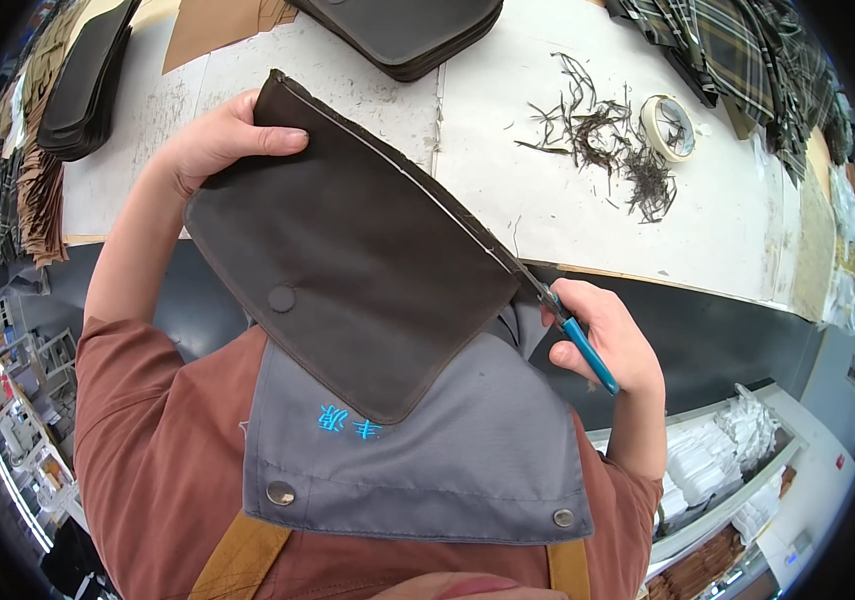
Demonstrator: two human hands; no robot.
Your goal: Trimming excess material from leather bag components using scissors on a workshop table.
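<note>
A dark brown leather flap [368,240] with rounded lower corners hangs in front of my grey apron. My left hand [248,135] pinches its upper left corner, thumb on the front face. A pale line runs along its raw upper edge, and a round bump shows near the left side. In my right hand [598,330] is a pair of scissors [588,352] with blue handles, fingers wrapped round the grips. The blades lie against the flap's right end, at the upper edge. How far the blades are parted cannot be made out.
Dark trimmings [603,145] lie in a heap on the white table [488,190], beside a roll of tape [668,128]. Stacks of dark flaps [408,35] and brown sheets [213,30] sit farther back. Plaid fabric [728,50] covers the far right. White bundles [708,465] fill a shelf below right.
</note>
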